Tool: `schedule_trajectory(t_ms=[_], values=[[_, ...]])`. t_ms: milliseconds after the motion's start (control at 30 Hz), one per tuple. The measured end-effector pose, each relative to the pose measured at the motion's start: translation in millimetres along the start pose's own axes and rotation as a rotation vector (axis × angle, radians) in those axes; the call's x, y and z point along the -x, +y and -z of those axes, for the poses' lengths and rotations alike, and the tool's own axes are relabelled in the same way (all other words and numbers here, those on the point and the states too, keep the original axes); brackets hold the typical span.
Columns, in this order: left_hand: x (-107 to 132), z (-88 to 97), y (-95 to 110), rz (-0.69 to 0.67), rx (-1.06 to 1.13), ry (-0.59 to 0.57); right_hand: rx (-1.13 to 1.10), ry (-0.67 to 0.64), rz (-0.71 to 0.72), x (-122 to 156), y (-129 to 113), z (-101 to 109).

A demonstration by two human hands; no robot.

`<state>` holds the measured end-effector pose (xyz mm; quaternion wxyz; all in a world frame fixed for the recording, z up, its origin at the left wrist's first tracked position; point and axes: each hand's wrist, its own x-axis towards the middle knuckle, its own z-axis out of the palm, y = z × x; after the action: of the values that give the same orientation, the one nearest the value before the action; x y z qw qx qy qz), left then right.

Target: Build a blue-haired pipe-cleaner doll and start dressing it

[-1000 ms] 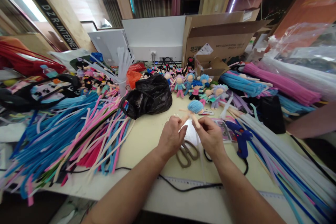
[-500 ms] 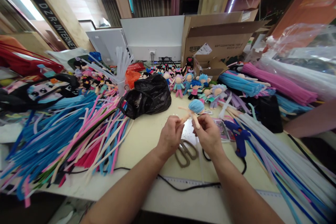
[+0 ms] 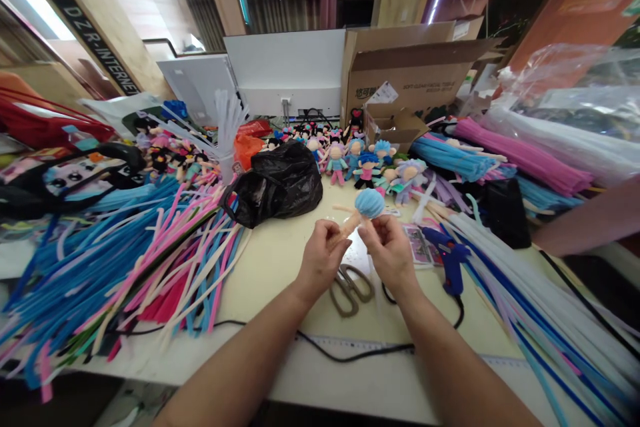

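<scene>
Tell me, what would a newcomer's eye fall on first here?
Probably the small blue-topped doll held by the left hand and right hand, near the view's middle. Beyond it, more dolls crowd before a cardboard box. Blue, pink and cream strips sprawl across the table's left side.

Scissors [image 3: 353,288] lie before the doll [image 3: 370,203], left of the glue gun [image 3: 451,265].

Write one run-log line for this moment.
left hand: holding beige fuzzy doll with blue hair; right hand: holding same doll; brown-handled scissors: nearby; blue plastic glue gun: at right
</scene>
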<state>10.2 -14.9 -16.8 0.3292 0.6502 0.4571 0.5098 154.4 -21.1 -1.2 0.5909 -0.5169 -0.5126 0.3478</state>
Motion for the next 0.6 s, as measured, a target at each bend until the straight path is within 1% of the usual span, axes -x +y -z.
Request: schedule_trajectory(t_ms=[300,600], values=[[0.2,0.1,1.1,-0.072,-0.044,-0.026,-0.123,-0.008,-0.035,-4.0,-6.6,-0.8],[-0.3,-0.4,1.5,-0.114,-0.058,-0.033,-0.131,0.013,-0.048,-6.9,-8.1,2.6]])
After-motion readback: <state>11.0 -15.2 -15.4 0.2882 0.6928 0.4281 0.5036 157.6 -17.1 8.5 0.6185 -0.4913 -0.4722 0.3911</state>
